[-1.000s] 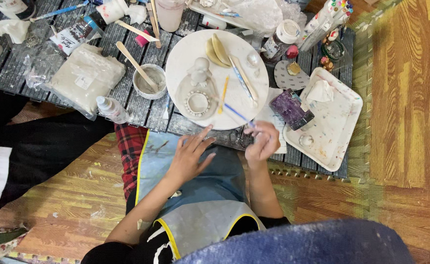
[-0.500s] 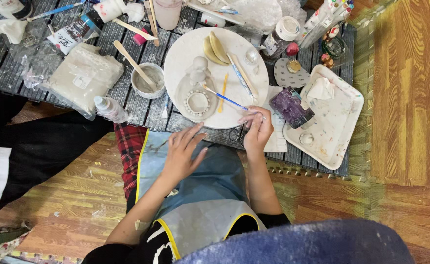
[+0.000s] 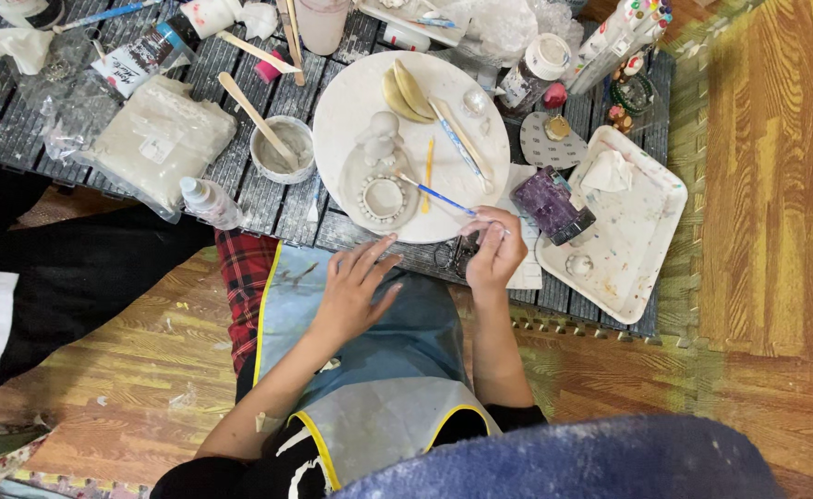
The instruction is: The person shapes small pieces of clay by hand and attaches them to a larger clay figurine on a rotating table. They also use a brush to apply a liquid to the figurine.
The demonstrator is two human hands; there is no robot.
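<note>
My right hand grips a thin blue-handled brush whose tip reaches a small white clay piece with a ring of beads. The piece lies on a round white board, below a small clay figure. My left hand rests flat on my blue apron, fingers spread, holding nothing, just under the table edge.
Beside my right hand stand a purple water cup and a white paint-stained tray. A small bowl of slip with a wooden stick, a bagged clay block, a squeeze bottle and several tools crowd the grey slatted table.
My right hand has lifted from the table edge and brought the brush leftward, so its tip now sits at the beaded clay piece. My left hand has stayed on the apron.
</note>
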